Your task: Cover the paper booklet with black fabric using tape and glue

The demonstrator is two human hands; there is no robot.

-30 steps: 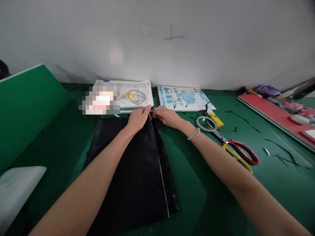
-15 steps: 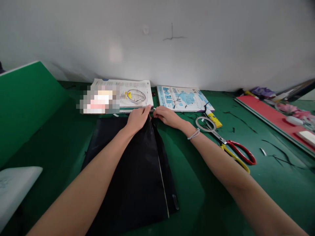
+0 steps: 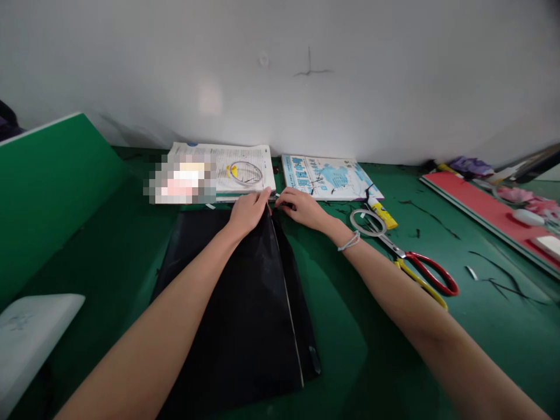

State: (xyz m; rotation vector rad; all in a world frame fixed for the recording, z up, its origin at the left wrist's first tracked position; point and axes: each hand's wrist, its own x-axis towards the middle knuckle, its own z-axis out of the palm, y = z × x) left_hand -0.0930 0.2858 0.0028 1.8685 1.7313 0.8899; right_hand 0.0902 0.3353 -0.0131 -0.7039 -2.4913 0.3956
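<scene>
A black-covered board (image 3: 245, 326) lies in front of me, its right edge showing as a thin pale line. Beyond that edge sticks out a loose black flap (image 3: 301, 315), with a shiny patch at its near end. My left hand (image 3: 247, 212) is closed on the board's far right corner, thumb pointing away from me. Just right of it, my right hand (image 3: 303, 210) has its fingers curled in a pinch at the far end of the flap. The fingertips of both hands are partly hidden.
Behind the hands lie an open book (image 3: 219, 153) and a blue-white booklet (image 3: 332, 178). Scissors (image 3: 431, 274), a tape roll (image 3: 367, 223) and a yellow glue stick (image 3: 382, 213) are at right. A green panel (image 3: 52, 192) rises at left; a red board (image 3: 476, 204) lies far right.
The whole view has shifted slightly, so things sit a little farther right. Both hands stay at the same corner, with only a slight movement in the right fingers.
</scene>
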